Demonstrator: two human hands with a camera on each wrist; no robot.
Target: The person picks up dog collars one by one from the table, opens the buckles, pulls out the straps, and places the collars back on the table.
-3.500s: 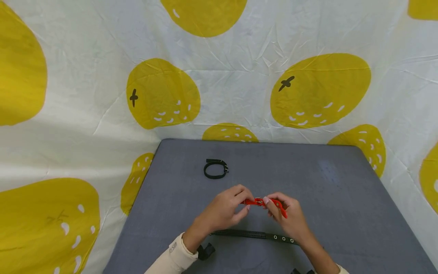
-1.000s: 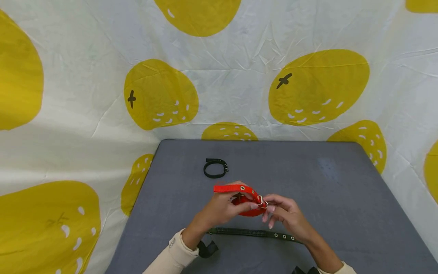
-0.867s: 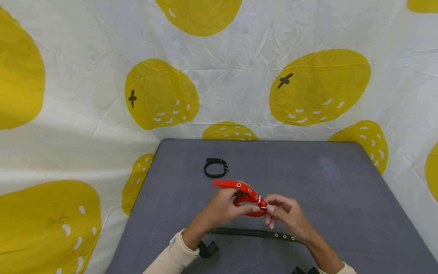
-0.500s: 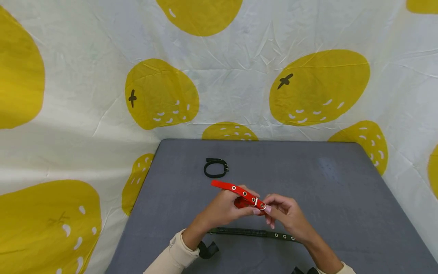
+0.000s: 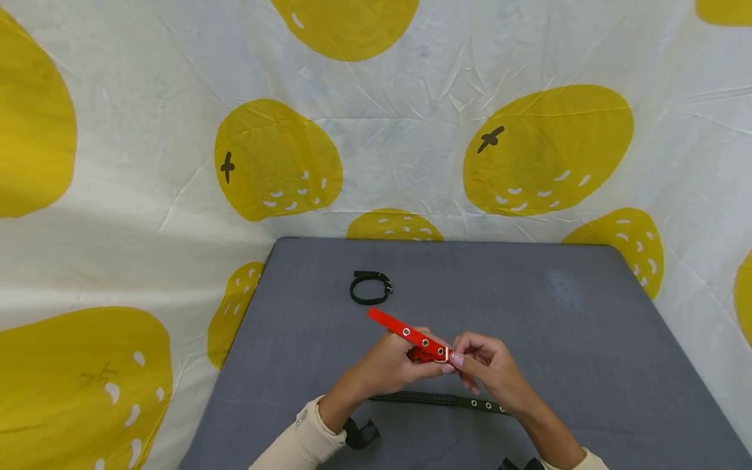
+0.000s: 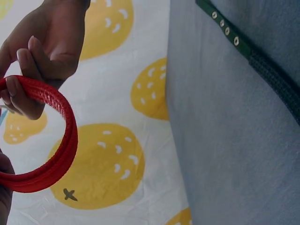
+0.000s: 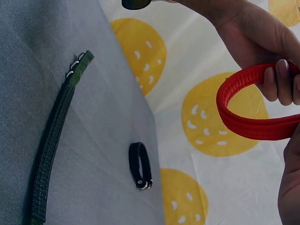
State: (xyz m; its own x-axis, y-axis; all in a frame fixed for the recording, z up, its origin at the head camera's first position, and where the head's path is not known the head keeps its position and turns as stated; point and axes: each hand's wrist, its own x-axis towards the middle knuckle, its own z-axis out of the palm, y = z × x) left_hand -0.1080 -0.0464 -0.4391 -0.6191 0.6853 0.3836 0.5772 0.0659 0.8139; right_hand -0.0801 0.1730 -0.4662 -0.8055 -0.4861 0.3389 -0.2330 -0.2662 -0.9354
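Note:
A red dog collar [image 5: 390,321] with metal eyelets is held in the air between both hands, bent into a loop. Its strap runs through a metal buckle [image 5: 447,354], and the free end points up and left. My left hand [image 5: 384,365] grips the loop, fingers behind it and thumb along the lower side. With thumb and index finger, my right hand [image 5: 493,372] pinches the collar at the buckle's right side. The padded loop [image 6: 70,136] shows in the left wrist view, and the left fingers [image 7: 283,79] curl on it in the right wrist view.
A dark green collar [image 5: 417,397] with eyelets lies stretched out on the grey table [image 5: 499,281], below the hands. Farther back lies a small black collar [image 5: 368,302] closed into a ring. A white cloth with yellow fruit prints [image 5: 405,163] hangs behind the table.
Earlier the red collar was held low and mostly covered by the hands; then its loop and strap end came up. Lately the strap has tilted steeper, and the right fingers have closed in at the buckle.

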